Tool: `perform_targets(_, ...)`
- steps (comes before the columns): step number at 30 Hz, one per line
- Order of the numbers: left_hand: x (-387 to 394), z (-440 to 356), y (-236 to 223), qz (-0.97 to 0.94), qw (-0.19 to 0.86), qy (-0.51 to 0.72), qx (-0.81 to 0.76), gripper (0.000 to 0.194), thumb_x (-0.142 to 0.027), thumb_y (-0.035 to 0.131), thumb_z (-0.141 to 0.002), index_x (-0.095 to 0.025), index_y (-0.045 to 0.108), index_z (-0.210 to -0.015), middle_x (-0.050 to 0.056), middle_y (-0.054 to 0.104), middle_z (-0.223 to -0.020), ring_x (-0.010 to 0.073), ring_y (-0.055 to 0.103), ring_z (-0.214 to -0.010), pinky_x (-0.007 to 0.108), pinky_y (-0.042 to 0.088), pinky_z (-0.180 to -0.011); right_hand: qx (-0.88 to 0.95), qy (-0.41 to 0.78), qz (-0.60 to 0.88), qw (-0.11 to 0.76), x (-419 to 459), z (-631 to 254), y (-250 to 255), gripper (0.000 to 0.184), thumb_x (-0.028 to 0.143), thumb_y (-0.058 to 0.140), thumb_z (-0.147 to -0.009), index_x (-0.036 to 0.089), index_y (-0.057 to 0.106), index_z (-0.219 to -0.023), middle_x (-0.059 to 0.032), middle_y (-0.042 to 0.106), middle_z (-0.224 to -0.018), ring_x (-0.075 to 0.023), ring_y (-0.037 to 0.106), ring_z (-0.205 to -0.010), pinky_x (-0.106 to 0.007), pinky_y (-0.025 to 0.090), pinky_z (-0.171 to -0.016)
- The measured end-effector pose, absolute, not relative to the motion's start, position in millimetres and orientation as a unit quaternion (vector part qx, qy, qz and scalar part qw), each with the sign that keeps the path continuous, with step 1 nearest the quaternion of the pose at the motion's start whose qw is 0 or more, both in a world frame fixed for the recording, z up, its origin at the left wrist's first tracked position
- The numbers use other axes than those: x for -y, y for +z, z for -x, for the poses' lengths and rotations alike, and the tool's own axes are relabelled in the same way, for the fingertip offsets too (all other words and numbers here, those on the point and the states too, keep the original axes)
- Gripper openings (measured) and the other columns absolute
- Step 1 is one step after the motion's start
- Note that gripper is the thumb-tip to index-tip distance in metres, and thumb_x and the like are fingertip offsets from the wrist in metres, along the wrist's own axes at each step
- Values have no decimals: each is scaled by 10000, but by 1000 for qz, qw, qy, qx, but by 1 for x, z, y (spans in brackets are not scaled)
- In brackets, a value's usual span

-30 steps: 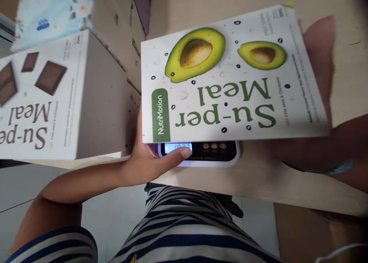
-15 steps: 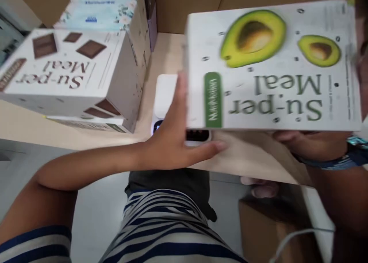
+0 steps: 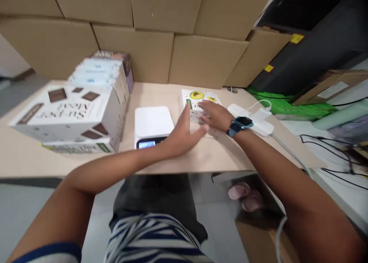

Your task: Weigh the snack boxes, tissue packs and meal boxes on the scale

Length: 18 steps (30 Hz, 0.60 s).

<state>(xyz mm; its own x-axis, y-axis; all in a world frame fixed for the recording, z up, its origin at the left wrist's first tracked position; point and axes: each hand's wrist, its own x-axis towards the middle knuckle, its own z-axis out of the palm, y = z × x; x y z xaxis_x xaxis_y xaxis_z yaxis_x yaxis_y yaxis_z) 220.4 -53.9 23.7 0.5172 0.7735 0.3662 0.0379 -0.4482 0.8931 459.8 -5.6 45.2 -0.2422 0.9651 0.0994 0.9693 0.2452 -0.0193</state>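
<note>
Two forearms (image 3: 109, 166) extend over the front edge of the tabletop (image 3: 230, 157), with a strip of wood showing between that edge and the things behind it. The left hand (image 3: 181, 136), fingers spread and thumb held apart, overlaps a corner of the white scale (image 3: 153, 122) in view; left of the scale stands the larger chocolate box (image 3: 64, 106). The right hand (image 3: 217, 115), a watch (image 3: 243, 122) at its wrist, is spread over the top and front of the avocado box (image 3: 197, 95); blur hides whether either hand presses on it. That box sits on the tabletop right of the scale, printed face upward, with a power strip (image 3: 263, 128) near its right side cramping room there. It looks like stiff card, probably smooth and a little slippery, with corners that could dent; how heavy it is cannot be told. Flat palms on its two ends should give the surest hold. Farther back, a band of wood leaves some room between the box and the cardboard wall (image 3: 207, 60).
</note>
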Motion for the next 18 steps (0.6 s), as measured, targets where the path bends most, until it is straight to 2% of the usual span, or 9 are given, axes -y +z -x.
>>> perform_targets(2,75,-181,26,-827,384,339,-231,1042,-492,741,-1035,-269,100,-1826,190,116,-1933,382,158,-1808,623,221,-1472,776,-18,628,56,-33,-451,49,587,225,637,-1039,137,562,-1615,-233,589,-1692,-373,564,-1596,-588,506,-1307)
perform_targets(4,82,-145,19,-885,271,334,-177,1020,-365,710,-1058,-328,47,-1833,172,92,-1936,364,143,-1808,622,280,-1453,758,-18,649,66,-73,-448,54,510,269,705,-1048,155,624,-1539,-206,677,-1570,-351,680,-1440,-580,584,-1208)
perform_targets(7,76,-106,6,-945,145,283,-76,1038,-282,683,-1041,-281,22,-1841,228,165,-1905,395,264,-1773,612,431,-1384,742,-16,665,83,-121,-450,57,464,430,746,-1063,190,672,-1453,-128,707,-1468,-278,731,-1278,-526,650,-1088)
perform_targets(10,75,-85,-2,-956,155,242,-58,1027,-338,700,-1032,-252,70,-1839,247,216,-1881,408,385,-1725,564,547,-1307,740,-9,666,91,-145,-454,53,448,449,741,-1066,197,682,-1432,-120,707,-1456,-266,732,-1256,-506,659,-1063)
perform_targets(13,82,-80,-2,-938,190,281,-74,971,-356,699,-1032,-241,151,-1825,233,318,-1860,380,438,-1707,530,557,-1303,739,-2,667,92,-152,-458,47,461,454,740,-1066,200,678,-1445,-119,706,-1469,-275,726,-1286,-531,642,-1100)
perform_targets(16,89,-83,3,-933,205,294,-37,936,-363,710,-1036,-225,207,-1814,244,418,-1817,370,507,-1670,517,548,-1315,735,2,670,107,-148,-458,42,499,326,770,-1019,146,660,-1472,-220,691,-1532,-359,693,-1400,-620,577,-1199)
perform_targets(18,93,-85,8,-918,239,314,-40,919,-353,730,-1027,-257,248,-1803,230,431,-1817,360,537,-1652,492,560,-1309,728,-1,671,138,-139,-451,38,553,224,740,-981,116,624,-1511,-293,614,-1635,-439,587,-1548,-731,451,-1292)
